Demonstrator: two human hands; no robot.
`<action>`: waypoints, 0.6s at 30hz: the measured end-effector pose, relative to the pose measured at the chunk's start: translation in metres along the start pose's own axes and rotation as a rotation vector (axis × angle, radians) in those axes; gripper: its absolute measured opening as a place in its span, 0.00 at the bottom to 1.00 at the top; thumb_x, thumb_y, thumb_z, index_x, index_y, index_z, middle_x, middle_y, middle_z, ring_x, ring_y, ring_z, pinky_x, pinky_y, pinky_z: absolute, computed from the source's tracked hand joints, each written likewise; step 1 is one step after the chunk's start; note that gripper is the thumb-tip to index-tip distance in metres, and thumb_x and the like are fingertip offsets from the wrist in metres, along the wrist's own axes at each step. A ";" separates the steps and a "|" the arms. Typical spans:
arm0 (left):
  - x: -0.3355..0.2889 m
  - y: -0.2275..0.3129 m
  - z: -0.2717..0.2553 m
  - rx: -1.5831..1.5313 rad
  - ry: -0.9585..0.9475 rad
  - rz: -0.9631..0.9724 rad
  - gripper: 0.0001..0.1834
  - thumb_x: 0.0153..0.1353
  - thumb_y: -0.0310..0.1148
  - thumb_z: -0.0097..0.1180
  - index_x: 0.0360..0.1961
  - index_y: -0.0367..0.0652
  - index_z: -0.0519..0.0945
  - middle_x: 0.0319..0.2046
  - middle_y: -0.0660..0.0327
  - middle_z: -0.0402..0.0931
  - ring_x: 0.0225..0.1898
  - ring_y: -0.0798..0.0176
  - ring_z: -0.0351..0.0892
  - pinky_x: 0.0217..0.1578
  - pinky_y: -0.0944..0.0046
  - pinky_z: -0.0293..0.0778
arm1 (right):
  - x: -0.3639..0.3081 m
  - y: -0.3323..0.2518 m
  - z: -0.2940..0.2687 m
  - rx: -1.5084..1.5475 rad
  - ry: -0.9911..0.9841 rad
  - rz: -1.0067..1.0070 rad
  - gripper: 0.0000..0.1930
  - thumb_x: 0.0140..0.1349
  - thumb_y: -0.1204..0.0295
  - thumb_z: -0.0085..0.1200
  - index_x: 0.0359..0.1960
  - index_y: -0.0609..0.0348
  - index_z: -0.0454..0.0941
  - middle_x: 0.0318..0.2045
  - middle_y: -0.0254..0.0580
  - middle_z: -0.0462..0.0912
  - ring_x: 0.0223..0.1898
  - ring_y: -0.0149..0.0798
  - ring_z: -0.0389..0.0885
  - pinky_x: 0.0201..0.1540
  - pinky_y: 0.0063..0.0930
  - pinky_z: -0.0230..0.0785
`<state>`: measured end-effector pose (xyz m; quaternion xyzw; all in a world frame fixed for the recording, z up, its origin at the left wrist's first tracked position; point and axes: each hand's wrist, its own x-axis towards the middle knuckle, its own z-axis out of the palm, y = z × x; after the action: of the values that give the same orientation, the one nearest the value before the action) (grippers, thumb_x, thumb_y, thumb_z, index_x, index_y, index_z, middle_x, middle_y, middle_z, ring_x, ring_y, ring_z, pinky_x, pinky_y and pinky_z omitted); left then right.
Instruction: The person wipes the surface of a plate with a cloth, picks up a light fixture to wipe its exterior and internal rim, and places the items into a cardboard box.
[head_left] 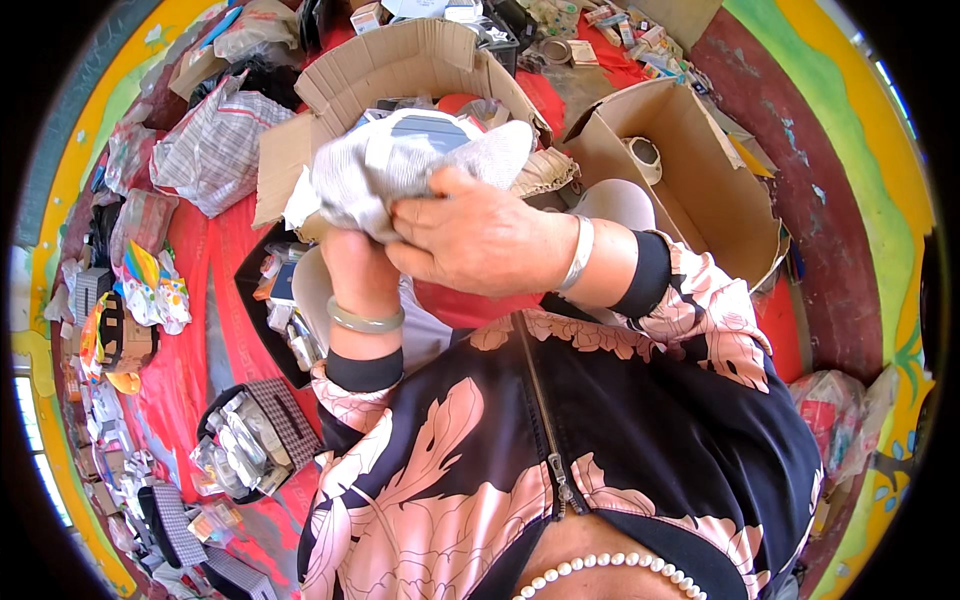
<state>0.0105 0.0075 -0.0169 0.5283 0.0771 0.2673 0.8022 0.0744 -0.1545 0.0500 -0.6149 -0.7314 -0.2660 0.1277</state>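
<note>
A grey-white, ribbed knitted cloth [362,172] is bunched over my left hand [362,255], whose fingers are hidden beneath it. It looks like a glove or sock; I cannot tell which. My right hand [478,230] is closed on the near edge of this cloth, its fingers bent and pressed against it. A smooth, pale rounded end [505,152] sticks out on the right. Just beyond, a grey panel with a white edge [425,126] shows; whether it belongs to the cloth is unclear. Both hands are above the near side of an open cardboard box [385,65] full of mixed goods.
Right of the hands stands another open cardboard box [690,195], with a white ring-shaped item [643,160] inside. Dark bins [270,320] and a checked basket [285,410] of packages lie left. A plaid bag [215,145] rests on the red floor sheet [190,350].
</note>
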 end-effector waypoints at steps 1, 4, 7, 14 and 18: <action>0.004 0.004 0.004 -0.360 0.052 -0.119 0.25 0.67 0.42 0.36 0.58 0.37 0.65 0.55 0.54 0.68 0.54 0.54 0.70 0.55 0.52 0.67 | -0.004 -0.001 0.000 0.016 -0.048 -0.063 0.09 0.49 0.70 0.48 0.33 0.57 0.73 0.28 0.34 0.75 0.38 0.32 0.75 0.37 0.29 0.59; 0.013 0.010 0.009 -0.526 0.034 -0.128 0.25 0.67 0.42 0.37 0.59 0.37 0.65 0.56 0.53 0.67 0.56 0.51 0.68 0.57 0.51 0.65 | -0.005 0.011 -0.007 0.082 -0.074 -0.053 0.09 0.47 0.70 0.50 0.32 0.56 0.74 0.27 0.32 0.75 0.36 0.31 0.74 0.37 0.29 0.59; 0.019 0.012 0.013 -0.490 0.139 -0.110 0.24 0.68 0.39 0.34 0.61 0.37 0.62 0.59 0.52 0.64 0.59 0.51 0.65 0.60 0.49 0.61 | -0.003 0.031 -0.024 0.177 0.105 0.132 0.17 0.43 0.80 0.49 0.38 0.54 0.76 0.33 0.34 0.79 0.36 0.36 0.77 0.39 0.32 0.62; 0.025 0.030 0.013 -0.544 0.348 -0.138 0.22 0.70 0.36 0.28 0.59 0.34 0.62 0.59 0.51 0.64 0.60 0.52 0.64 0.60 0.50 0.61 | -0.022 0.051 -0.084 0.206 0.954 0.995 0.12 0.58 0.78 0.51 0.45 0.60 0.77 0.39 0.36 0.79 0.37 0.31 0.75 0.42 0.24 0.68; 0.025 0.028 0.012 -0.452 0.338 -0.054 0.21 0.69 0.36 0.32 0.56 0.34 0.65 0.55 0.52 0.67 0.56 0.54 0.68 0.57 0.53 0.65 | -0.022 0.029 -0.062 0.399 0.780 0.908 0.11 0.54 0.80 0.53 0.40 0.60 0.78 0.32 0.37 0.79 0.31 0.31 0.76 0.36 0.20 0.69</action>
<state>0.0268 0.0193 0.0166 0.2820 0.1622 0.3406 0.8821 0.0980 -0.2036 0.0967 -0.6862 -0.3328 -0.2484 0.5972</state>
